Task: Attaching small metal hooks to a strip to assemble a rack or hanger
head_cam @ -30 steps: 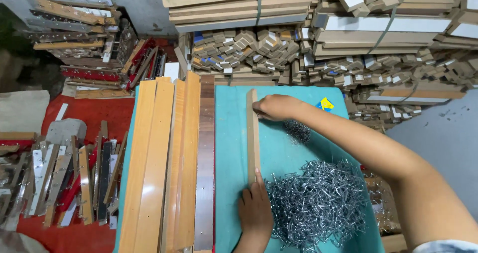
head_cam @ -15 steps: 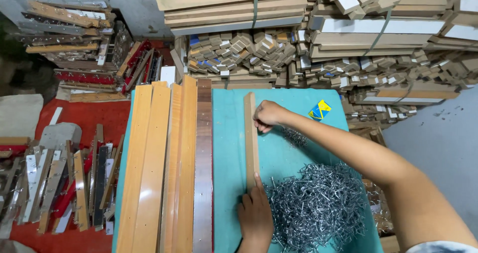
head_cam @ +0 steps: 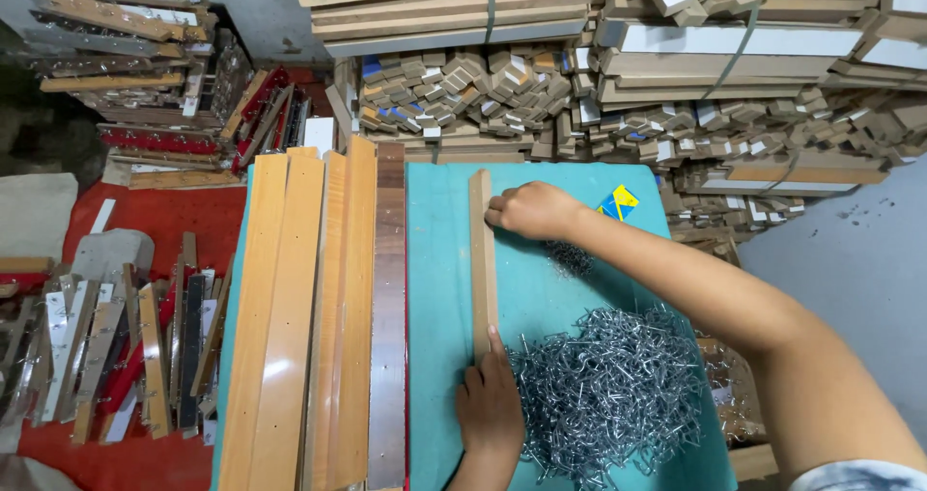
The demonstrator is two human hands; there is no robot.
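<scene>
Barely shifted since before: right hand (head_cam: 529, 209) pinching far end of narrow light-brown wooden strip (head_cam: 481, 259) on teal worktop (head_cam: 439, 288), left hand (head_cam: 489, 401) pressing near end; probably light, stiff, best gripped by its edges

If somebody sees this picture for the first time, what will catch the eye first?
A big heap of metal hooks on the teal table, lower right. Beside it, both hands hold a thin wooden strip: right hand at the far end, left hand at the near end. Long boards lie left.
</scene>
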